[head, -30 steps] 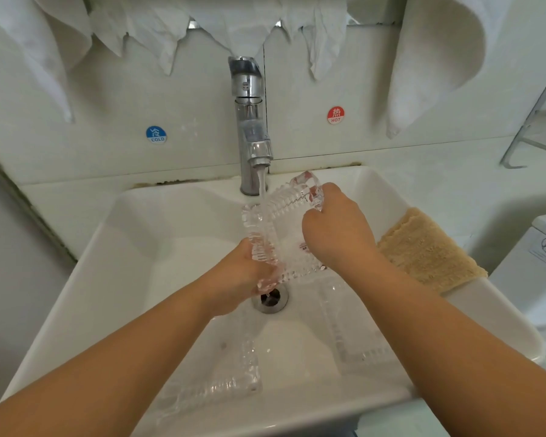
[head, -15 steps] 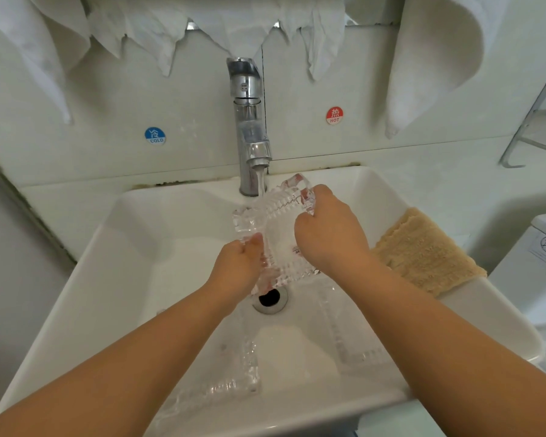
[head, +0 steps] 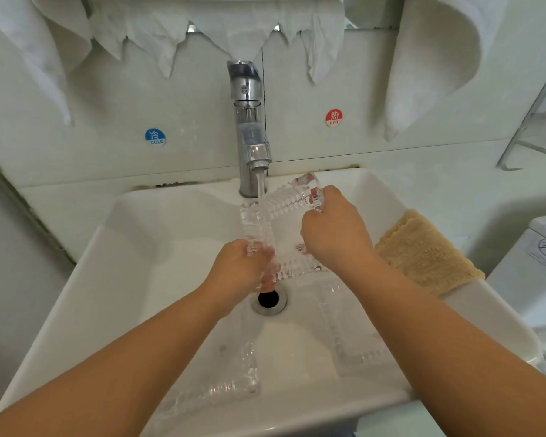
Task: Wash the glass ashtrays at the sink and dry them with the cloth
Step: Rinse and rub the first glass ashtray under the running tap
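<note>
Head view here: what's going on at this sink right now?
A person holds a glass ashtray tilted under the running faucet, the left hand gripping its lower left edge and the right hand gripping its right side. Water runs over the glass toward the drain. Two more ashtrays lie in the basin, one at front left and one at front right. A tan cloth rests on the right rim, not yet used.

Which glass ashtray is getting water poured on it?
The square clear glass ashtray held up by both hands under the chrome tap. The other two ashtrays lie flat in the white sink.
</note>
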Demonstrator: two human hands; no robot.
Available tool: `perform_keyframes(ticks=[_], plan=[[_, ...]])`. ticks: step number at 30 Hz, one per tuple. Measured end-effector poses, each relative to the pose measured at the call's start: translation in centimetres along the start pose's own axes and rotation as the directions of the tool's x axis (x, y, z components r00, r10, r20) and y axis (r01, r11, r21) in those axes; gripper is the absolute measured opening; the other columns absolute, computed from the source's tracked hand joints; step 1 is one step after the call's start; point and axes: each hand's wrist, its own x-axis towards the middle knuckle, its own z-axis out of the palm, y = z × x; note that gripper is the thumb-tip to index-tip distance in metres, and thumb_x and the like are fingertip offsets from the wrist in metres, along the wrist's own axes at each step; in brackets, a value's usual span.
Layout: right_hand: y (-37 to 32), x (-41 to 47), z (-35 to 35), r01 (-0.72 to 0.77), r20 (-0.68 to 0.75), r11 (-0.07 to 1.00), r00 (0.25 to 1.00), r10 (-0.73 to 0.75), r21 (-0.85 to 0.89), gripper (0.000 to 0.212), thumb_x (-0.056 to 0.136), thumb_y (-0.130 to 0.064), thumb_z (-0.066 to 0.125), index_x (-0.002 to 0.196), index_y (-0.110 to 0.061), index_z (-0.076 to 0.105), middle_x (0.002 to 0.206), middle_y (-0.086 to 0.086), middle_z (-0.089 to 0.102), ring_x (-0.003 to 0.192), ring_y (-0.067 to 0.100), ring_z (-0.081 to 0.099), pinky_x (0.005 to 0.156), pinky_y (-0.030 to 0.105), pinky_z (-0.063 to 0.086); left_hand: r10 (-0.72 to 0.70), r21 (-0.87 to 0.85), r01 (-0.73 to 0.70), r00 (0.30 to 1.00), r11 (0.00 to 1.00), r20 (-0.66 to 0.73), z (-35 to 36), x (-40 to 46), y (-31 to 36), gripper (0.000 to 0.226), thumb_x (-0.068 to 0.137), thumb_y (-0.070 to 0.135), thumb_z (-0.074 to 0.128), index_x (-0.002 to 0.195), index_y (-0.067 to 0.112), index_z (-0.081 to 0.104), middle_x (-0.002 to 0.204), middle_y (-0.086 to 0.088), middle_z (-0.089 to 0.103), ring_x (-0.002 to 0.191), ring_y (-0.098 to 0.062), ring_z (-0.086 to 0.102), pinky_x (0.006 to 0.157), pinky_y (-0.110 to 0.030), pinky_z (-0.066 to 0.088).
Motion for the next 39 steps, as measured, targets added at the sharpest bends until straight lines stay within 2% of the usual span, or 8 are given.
perform_keyframes(ticks=[3, 9, 13, 16, 20, 25, 32, 39], plan=[[-0.1, 0.0, 0.2, -0.020, 0.029, 0.999, 0.999, 0.019, 0.039, 0.036, 0.089, -0.008, 0.036, 0.125, -0.010, 0.040, 0.089, 0.004, 0.058, 0.082, 0.022, 0.061, 0.072, 0.042, 0.054, -0.029, -0.041, 0.025, 0.995, 0.999, -0.096, 0.3, 0.0, 0.0, 0.023, 0.098, 0.028, 0.055, 0.089, 0.007, 0.059, 0.064, -0.007, 0.060, 0.057, -0.019, 0.058, 0.062, -0.036, 0.059], [-0.1, -0.4, 1.2, 0.027, 0.091, 1.000, 0.995, -0.026, -0.008, 0.029, 0.091, -0.008, 0.035, 0.119, -0.009, 0.041, 0.081, 0.003, 0.053, 0.067, 0.019, 0.049, 0.056, 0.033, 0.040, -0.130, 0.178, 0.185, 0.951, 0.966, -0.281, -0.1, 0.9, -0.1, 0.058, 0.098, 0.055, 0.037, 0.078, 0.004, 0.056, 0.074, -0.012, 0.060, 0.071, -0.029, 0.062, 0.071, -0.039, 0.055], [0.0, 0.1, 0.9, -0.035, 0.083, 0.999, 0.996, 0.036, -0.010, 0.032, 0.087, -0.007, 0.035, 0.118, -0.009, 0.045, 0.091, 0.007, 0.058, 0.079, 0.025, 0.058, 0.064, 0.036, 0.047, -0.118, 0.229, 0.150, 0.982, 0.962, -0.148, 0.0, 0.5, 0.2, 0.040, 0.102, 0.037, 0.038, 0.074, 0.010, 0.051, 0.068, -0.005, 0.051, 0.060, -0.017, 0.051, 0.059, -0.028, 0.042], [0.3, 0.5, 0.4, -0.070, 0.070, 0.997, 0.995, 0.072, -0.033, 0.035, 0.086, -0.007, 0.036, 0.120, -0.009, 0.044, 0.099, 0.008, 0.061, 0.086, 0.026, 0.060, 0.064, 0.033, 0.046, -0.135, 0.121, 0.121, 0.984, 0.985, 0.114, -0.3, 0.1, -0.2, 0.023, 0.093, 0.011, 0.048, 0.071, 0.008, 0.051, 0.070, -0.013, 0.053, 0.067, -0.028, 0.055, 0.074, -0.041, 0.053], [0.5, 0.8, -0.2, -0.073, 0.064, 0.993, 0.995, 0.079, -0.091, 0.029, 0.086, -0.009, 0.038, 0.114, -0.009, 0.047, 0.098, 0.006, 0.060, 0.088, 0.026, 0.062, 0.071, 0.036, 0.049, -0.079, 0.104, 0.044, 0.931, 0.994, 0.357, -0.1, -0.5, -0.3, 0.023, 0.068, 0.004, 0.059, 0.090, -0.002, 0.054, 0.079, -0.012, 0.045, 0.075, -0.028, 0.040, 0.078, -0.039, 0.036], [0.4, 0.9, -0.4, -0.082, 0.093, 0.991, 0.991, 0.092, -0.107, 0.023, 0.083, -0.008, 0.039, 0.103, -0.011, 0.048, 0.097, 0.006, 0.061, 0.088, 0.028, 0.065, 0.077, 0.040, 0.052, 0.003, 0.124, -0.028, 0.980, 0.992, 0.198, 0.1, -0.2, -1.0, 0.015, 0.085, -0.002, 0.052, 0.077, 0.006, 0.062, 0.073, -0.014, 0.057, 0.070, -0.027, 0.054, 0.072, -0.043, 0.051], [0.2, 0.6, -0.2, -0.019, 0.183, 0.997, 0.983, 0.033, -0.077, 0.020, 0.085, -0.007, 0.036, 0.100, -0.011, 0.047, 0.099, 0.008, 0.061, 0.092, 0.027, 0.062, 0.067, 0.035, 0.047, -0.090, 0.183, 0.124, 0.980, 0.975, -0.180, 0.1, 0.9, -1.0, 0.041, 0.098, 0.044, 0.045, 0.079, 0.009, 0.054, 0.068, -0.006, 0.048, 0.063, -0.021, 0.047, 0.063, -0.031, 0.045], [0.6, 0.8, -0.5, -0.032, 0.200, 0.988, 0.978, 0.062, -0.148, 0.016, 0.085, -0.006, 0.039, 0.098, -0.012, 0.046, 0.095, 0.006, 0.060, 0.088, 0.027, 0.065, 0.067, 0.033, 0.046, -0.162, 0.113, 0.147, 0.978, 0.983, 0.134, -0.2, 0.1, -1.1, 0.019, 0.097, 0.008, 0.047, 0.099, 0.006, 0.066, 0.095, -0.018, 0.069, 0.085, -0.037, 0.067, 0.083, -0.047, 0.056]])
